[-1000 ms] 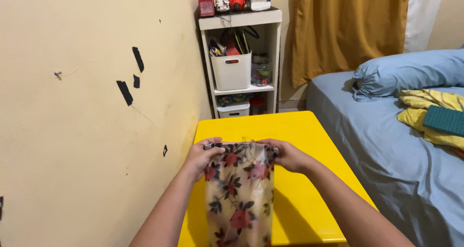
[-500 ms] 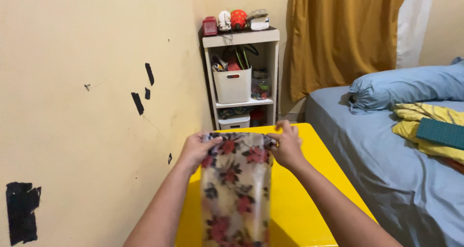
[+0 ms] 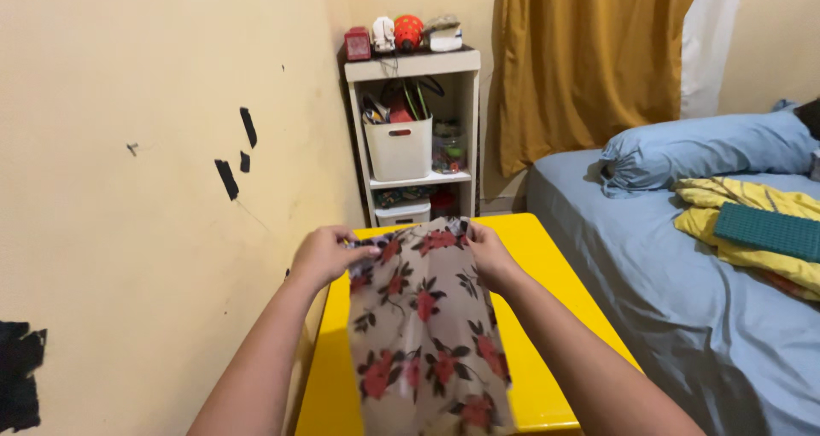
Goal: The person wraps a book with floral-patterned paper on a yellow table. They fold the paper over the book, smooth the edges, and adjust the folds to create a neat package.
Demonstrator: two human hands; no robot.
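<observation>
I hold a thin cream cloth with red flowers and dark leaves up in front of me. My left hand grips its top left corner. My right hand grips the top right corner. The cloth hangs down from both hands over the yellow table and widens toward the bottom, where it runs out of view.
A cream wall with black tape marks runs along the left. A white shelf unit with a bin and small items stands behind the table. A blue bed with a pillow and yellow bedding is on the right, an ochre curtain behind.
Both hands have lifted the cloth and spread its top edge wider. The cloth now hangs more opened out. My view has shifted slightly right.
</observation>
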